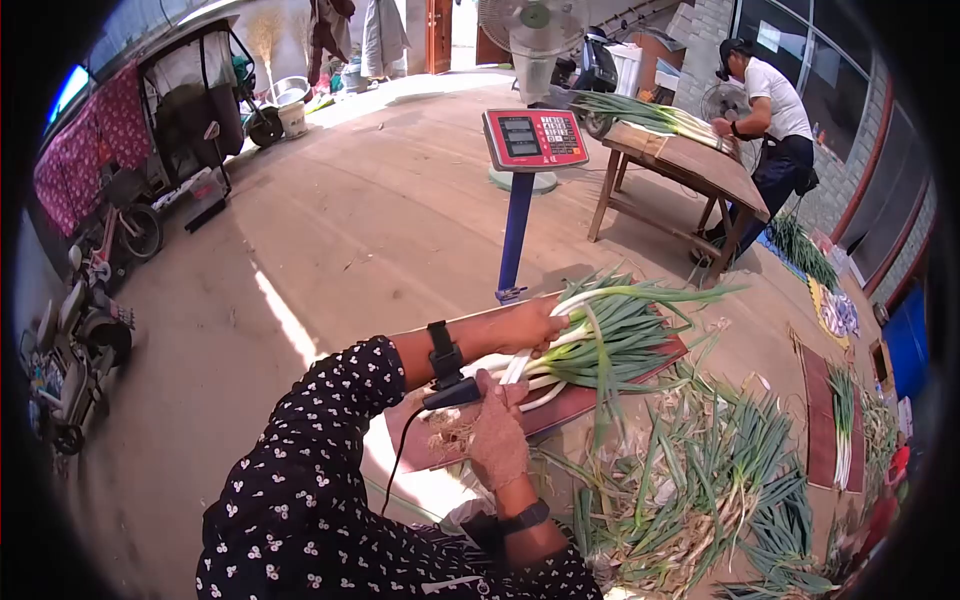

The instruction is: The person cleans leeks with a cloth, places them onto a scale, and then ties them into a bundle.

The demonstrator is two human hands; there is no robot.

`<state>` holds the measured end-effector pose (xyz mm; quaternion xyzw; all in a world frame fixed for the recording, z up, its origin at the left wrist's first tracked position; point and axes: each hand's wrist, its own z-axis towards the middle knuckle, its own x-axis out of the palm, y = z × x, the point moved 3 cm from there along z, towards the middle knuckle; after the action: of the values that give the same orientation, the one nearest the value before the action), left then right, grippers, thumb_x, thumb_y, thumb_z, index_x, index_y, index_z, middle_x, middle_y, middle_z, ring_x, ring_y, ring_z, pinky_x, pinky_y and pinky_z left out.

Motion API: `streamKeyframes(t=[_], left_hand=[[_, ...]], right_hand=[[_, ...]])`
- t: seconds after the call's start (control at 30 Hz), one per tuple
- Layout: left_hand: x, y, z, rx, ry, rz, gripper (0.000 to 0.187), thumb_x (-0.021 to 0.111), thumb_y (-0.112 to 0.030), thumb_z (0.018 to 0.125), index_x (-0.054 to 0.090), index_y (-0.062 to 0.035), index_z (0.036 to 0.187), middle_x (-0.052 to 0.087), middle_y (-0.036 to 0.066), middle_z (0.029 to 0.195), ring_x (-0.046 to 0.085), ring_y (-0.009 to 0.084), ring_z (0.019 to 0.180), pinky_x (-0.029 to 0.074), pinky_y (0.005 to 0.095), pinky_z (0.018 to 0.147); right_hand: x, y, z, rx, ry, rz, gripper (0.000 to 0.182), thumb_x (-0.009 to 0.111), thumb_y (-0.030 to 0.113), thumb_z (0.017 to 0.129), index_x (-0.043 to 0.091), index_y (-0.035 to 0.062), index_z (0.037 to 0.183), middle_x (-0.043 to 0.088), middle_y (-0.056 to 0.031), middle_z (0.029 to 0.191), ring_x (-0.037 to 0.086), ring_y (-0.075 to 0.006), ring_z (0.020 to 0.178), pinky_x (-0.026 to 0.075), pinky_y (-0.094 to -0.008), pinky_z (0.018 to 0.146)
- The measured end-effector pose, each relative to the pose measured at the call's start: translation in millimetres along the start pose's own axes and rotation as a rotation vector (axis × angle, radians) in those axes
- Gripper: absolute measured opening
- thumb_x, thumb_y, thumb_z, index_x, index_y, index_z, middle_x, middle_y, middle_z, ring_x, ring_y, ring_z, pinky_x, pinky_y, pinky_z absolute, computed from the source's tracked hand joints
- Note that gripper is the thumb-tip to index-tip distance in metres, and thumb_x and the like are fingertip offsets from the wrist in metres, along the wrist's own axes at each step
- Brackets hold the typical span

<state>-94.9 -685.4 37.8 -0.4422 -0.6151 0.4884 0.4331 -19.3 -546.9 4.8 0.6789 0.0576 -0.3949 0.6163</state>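
Observation:
My left hand [532, 326] is closed around the white stalks of a few green onions, their green leaves bending off to the right. Just below, my right hand [498, 432] is closed on the lower white ends of the stalks. A bunch of green onions [615, 345] lies under my hands on a reddish-brown board [655, 368], with tangled roots [450, 432] at its left end. A black device [452, 394] with a cable sits by my left wrist, near my right fingertips. My palms hide part of the stalks.
A scale display [536, 138] stands on a blue post ahead. Trimmed leaves [670, 480] heap on the floor at right. Another person [775, 120] handles green onions at a wooden table [690, 165]. Parked bikes [85, 340] line the left side.

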Motion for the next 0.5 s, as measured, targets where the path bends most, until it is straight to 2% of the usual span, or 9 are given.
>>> streamKeyframes(t=[0.03,0.07,0.1,0.17,0.23,0.3,0.4,0.47,0.5], left_hand=[[-17,-26,26,0.179,-0.124,0.289,0.013,0.047,-0.018,0.093,0.051,-0.0062,0.090,0.042,-0.001,0.060,0.040,0.0092,0.046,0.035,0.0260,0.040],[-33,-31,49,0.253,-0.192,0.448,0.016,0.048,-0.020,0.092,0.052,-0.0048,0.088,0.046,0.000,0.063,0.044,0.0082,0.047,0.036,0.0266,0.040],[-42,-49,67,0.427,-0.250,0.721,0.019,0.049,-0.021,0.091,0.053,-0.0025,0.090,0.053,0.006,0.064,0.052,0.0184,0.049,0.040,0.0335,0.044],[-59,-61,107,0.776,-0.415,1.113,0.020,0.049,-0.020,0.090,0.052,-0.0005,0.092,0.059,0.016,0.070,0.058,0.0340,0.061,0.044,0.0436,0.055],[-59,-61,122,0.536,-0.450,1.185,0.020,0.049,-0.020,0.089,0.051,-0.0009,0.094,0.059,0.021,0.074,0.057,0.0399,0.070,0.044,0.0479,0.062],[-60,-44,133,0.326,-0.467,1.256,0.018,0.050,-0.017,0.085,0.051,-0.0002,0.093,0.061,0.023,0.078,0.059,0.0412,0.075,0.046,0.0500,0.066],[-71,59,144,0.142,-0.388,1.343,0.023,0.046,-0.009,0.083,0.048,0.0004,0.104,0.063,0.021,0.084,0.062,0.0396,0.082,0.048,0.0483,0.069],[-76,141,133,0.032,-0.289,1.409,0.029,0.041,-0.009,0.088,0.049,-0.0009,0.115,0.058,0.024,0.106,0.058,0.0385,0.097,0.049,0.0451,0.079],[-71,172,119,-0.180,-0.238,1.424,0.030,0.042,-0.012,0.089,0.050,-0.0033,0.116,0.054,0.021,0.117,0.055,0.0362,0.106,0.047,0.0437,0.086]], right_hand=[[16,-14,-3,-0.068,0.038,0.092,0.044,0.047,0.014,0.084,0.042,0.0011,0.126,0.056,-0.0195,0.103,0.058,-0.0307,0.091,0.048,-0.0379,0.076],[32,-28,-5,-0.132,0.083,0.187,0.038,0.046,0.012,0.087,0.042,0.0007,0.123,0.059,-0.0167,0.091,0.062,-0.0239,0.081,0.049,-0.0352,0.072],[36,-29,-10,0.072,0.160,0.522,0.035,0.047,0.011,0.087,0.042,0.0008,0.121,0.060,-0.0153,0.089,0.062,-0.0226,0.076,0.050,-0.0342,0.067],[43,-40,-11,-0.090,0.075,0.426,0.033,0.046,0.009,0.088,0.042,0.0013,0.120,0.059,-0.0132,0.087,0.061,-0.0213,0.070,0.049,-0.0329,0.062],[31,-36,-11,-0.246,-0.094,0.173,0.031,0.046,0.007,0.089,0.041,0.0018,0.120,0.058,-0.0111,0.085,0.060,-0.0200,0.064,0.049,-0.0316,0.058],[-1,-12,-9,-0.189,-0.157,0.007,0.043,0.051,0.007,0.083,0.038,0.0020,0.124,0.057,-0.0124,0.087,0.059,-0.0249,0.073,0.048,-0.0359,0.065],[-4,-14,-1,-0.027,-0.054,0.051,0.060,0.060,0.003,0.071,0.037,-0.0007,0.126,0.056,-0.0156,0.095,0.057,-0.0310,0.090,0.045,-0.0408,0.077],[-9,-17,1,-0.112,-0.093,-0.074,0.068,0.063,0.000,0.062,0.037,-0.0022,0.125,0.055,-0.0177,0.098,0.053,-0.0345,0.097,0.043,-0.0424,0.081],[-4,-27,5,-0.200,-0.193,-0.014,0.071,0.067,-0.002,0.058,0.039,-0.0033,0.123,0.054,-0.0204,0.101,0.051,-0.0356,0.102,0.043,-0.0429,0.083]])
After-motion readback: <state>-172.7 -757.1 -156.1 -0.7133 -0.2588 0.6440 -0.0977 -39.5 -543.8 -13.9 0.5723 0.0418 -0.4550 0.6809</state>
